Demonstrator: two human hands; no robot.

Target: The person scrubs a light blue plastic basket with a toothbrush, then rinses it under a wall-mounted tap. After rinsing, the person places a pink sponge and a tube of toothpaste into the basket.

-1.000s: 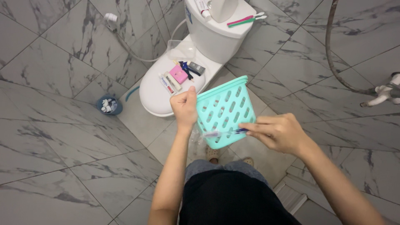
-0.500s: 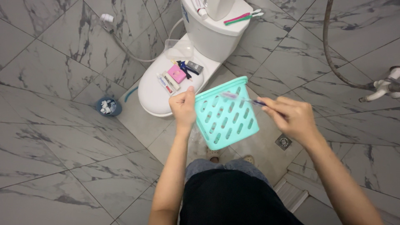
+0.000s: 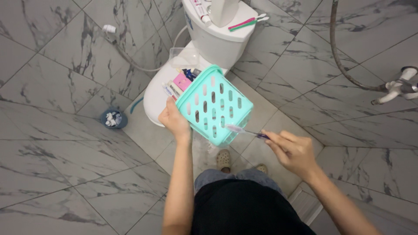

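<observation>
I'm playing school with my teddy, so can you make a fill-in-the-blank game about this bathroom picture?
1. The left hand holds a plastic basket coloured ____.
2. The right hand holds a ____ with its bristles against the basket.
3. Small items lie on the closed lid of the white ____.
4. Two more toothbrushes, one pink and one green, lie on top of the toilet ____.

Missing words: turquoise; toothbrush; toilet; tank

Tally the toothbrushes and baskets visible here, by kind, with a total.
Toothbrushes held in a hand: 1, a purple-handled toothbrush in the right hand
Toothbrushes lying on the toilet tank lid: 2, a pink toothbrush and a green toothbrush
Baskets: 1, a teal slotted basket gripped by the left hand
Total: 4
</observation>
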